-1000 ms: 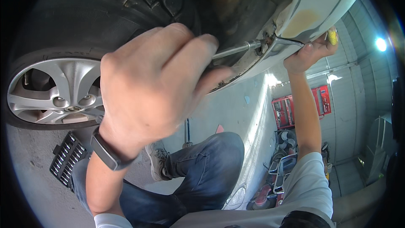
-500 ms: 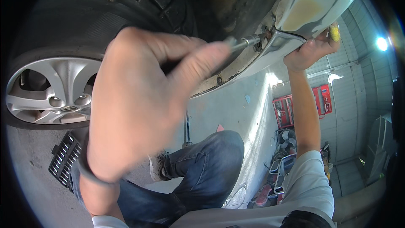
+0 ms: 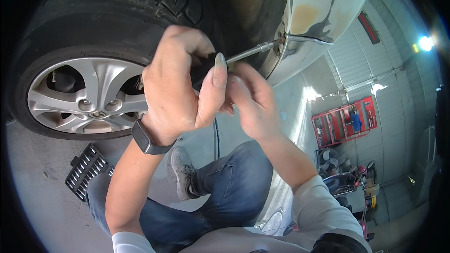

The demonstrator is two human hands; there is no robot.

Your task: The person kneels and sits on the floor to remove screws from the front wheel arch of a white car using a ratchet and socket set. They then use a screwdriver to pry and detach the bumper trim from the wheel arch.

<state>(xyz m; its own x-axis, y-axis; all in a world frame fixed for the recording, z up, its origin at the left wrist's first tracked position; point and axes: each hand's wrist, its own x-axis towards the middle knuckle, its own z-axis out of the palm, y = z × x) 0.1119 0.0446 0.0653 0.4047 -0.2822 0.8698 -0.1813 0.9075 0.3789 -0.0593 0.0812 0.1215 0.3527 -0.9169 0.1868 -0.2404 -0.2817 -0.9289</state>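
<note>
A silver socket wrench (image 3: 248, 53) reaches from my hands to the bumper's edge at the wheel arch. Its socket end meets the fixing spot there; the fastener itself is too small to make out. My left hand (image 3: 176, 82), with a dark watch on the wrist, is closed around the near end, thumb raised. Close against it, my right hand (image 3: 253, 105) has its fingers curled at the same end, just below the shaft. The handle is hidden between the hands. The white bumper (image 3: 311, 2) carries a tan patch and dark scuffs.
A large tire (image 3: 108, 30) with a silver wheel rim (image 3: 96, 82) stands at the left. On the floor beside my knee lies a black socket set case (image 3: 86, 171). A red tool chest (image 3: 344, 119) and assorted equipment (image 3: 347, 178) are farther right.
My right hand has left the bumper's outer side and come to the wrench beside my left hand. The left hand has drawn away from the view, and the bumper appears farther left.
</note>
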